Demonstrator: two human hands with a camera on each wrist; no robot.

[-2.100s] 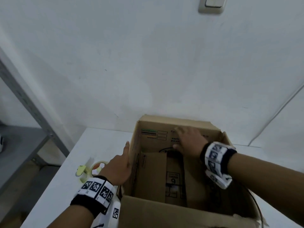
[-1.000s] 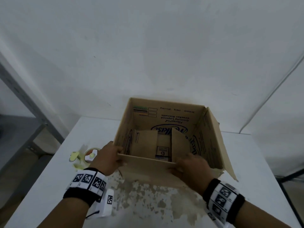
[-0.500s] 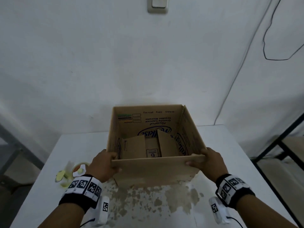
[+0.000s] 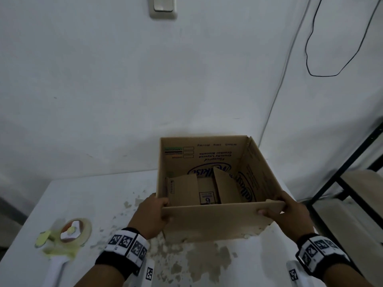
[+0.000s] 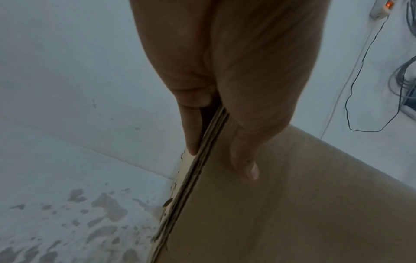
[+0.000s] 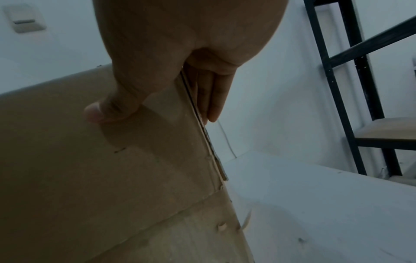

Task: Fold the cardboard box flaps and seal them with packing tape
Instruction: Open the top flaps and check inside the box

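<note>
right now both hands have hold of the near flap [image 4: 219, 212] of the cardboard box [image 4: 209, 158], one at each end. the left hand [image 4: 150, 215] pinches the flap's left end, with its thumb lying flat on the outer face and the fingers [image 5: 191, 131] straight down the other side of the edge, as the left wrist view shows. the right hand [image 4: 290, 214] does the same at the right end: the thumb presses on the outer face, and the fingers [image 6: 213, 96] run along the inner side of the cardboard edge. the flap stands up, roughly level with the top of the box walls. the box sits open on the white table [image 4: 87, 195], near the back wall [image 4: 186, 79], and its inner faces carry blue print that reads upside down from here. down inside, two loose-looking bottom flaps [image 4: 183, 189] stick up at an angle, with a small printed label between them. a roll of tape [image 4: 75, 229] on a pale yellow dispenser with a white handle lies on the table to the left, well apart from the box and from the left hand. the table top is worn in front of the box, with brown patches where the white coat has flaked. each wrist wears a black band [image 4: 126, 248] with black and white square markers. a light switch [image 4: 162, 6] sits high on the wall, a thin black cable [image 4: 310, 65] loops down at the upper right, and a black metal shelf frame [image 4: 339, 170] stands beside the table on the right.
</note>
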